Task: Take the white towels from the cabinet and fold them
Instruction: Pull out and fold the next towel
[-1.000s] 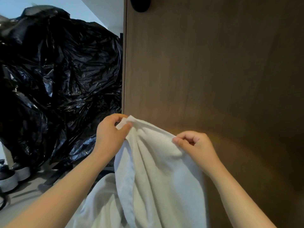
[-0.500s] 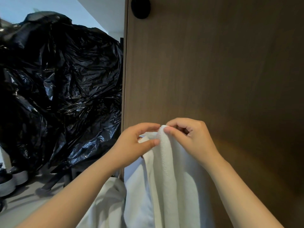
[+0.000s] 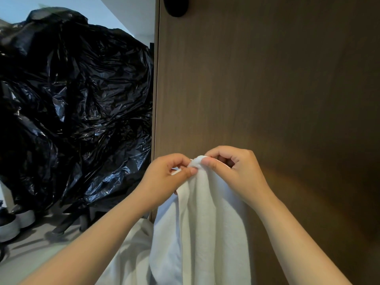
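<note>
A white towel (image 3: pixel 207 227) hangs down in front of me, folded lengthwise, its lower part running out of the bottom of the view. My left hand (image 3: pixel 164 177) and my right hand (image 3: pixel 232 171) both pinch its top corners, held together at one spot. The two hands touch at the fingertips. Directly behind the towel stands the brown wooden cabinet panel (image 3: pixel 267 89).
A big heap of black plastic bags (image 3: pixel 72 120) fills the left side. More white cloth (image 3: pixel 131 254) lies below my left forearm. Shoes (image 3: pixel 12 223) sit on the floor at the far left. A round black knob (image 3: pixel 175 6) is at the cabinet's top.
My hands have come together from about a towel's width apart, bringing the two top corners to one point. The towel now hangs narrower.
</note>
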Action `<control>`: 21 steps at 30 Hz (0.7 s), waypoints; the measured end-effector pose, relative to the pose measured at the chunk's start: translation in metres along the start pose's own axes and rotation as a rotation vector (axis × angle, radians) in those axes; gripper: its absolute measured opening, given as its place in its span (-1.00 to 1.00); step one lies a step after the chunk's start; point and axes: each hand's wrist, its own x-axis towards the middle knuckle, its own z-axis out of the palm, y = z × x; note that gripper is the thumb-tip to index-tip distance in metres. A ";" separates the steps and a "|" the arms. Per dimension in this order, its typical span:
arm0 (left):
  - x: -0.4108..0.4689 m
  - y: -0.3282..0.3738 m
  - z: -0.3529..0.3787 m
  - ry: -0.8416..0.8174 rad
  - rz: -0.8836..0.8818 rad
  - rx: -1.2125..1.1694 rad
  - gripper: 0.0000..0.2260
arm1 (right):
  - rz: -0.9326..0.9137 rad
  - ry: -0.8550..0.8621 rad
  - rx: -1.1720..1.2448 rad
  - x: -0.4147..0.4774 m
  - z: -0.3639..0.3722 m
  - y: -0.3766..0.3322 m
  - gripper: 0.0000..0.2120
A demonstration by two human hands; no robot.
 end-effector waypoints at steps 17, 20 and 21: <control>0.011 -0.026 -0.023 0.348 -0.060 0.343 -0.91 | 0.228 0.028 -0.100 -0.039 -0.003 0.040 -0.83; -0.005 -0.018 -0.015 0.253 0.157 0.455 -0.70 | 0.137 -0.047 -0.218 -0.037 -0.002 0.034 -0.82; -0.010 -0.013 -0.011 0.190 0.219 0.464 -0.68 | 0.105 -0.073 -0.243 -0.035 -0.001 0.031 -0.83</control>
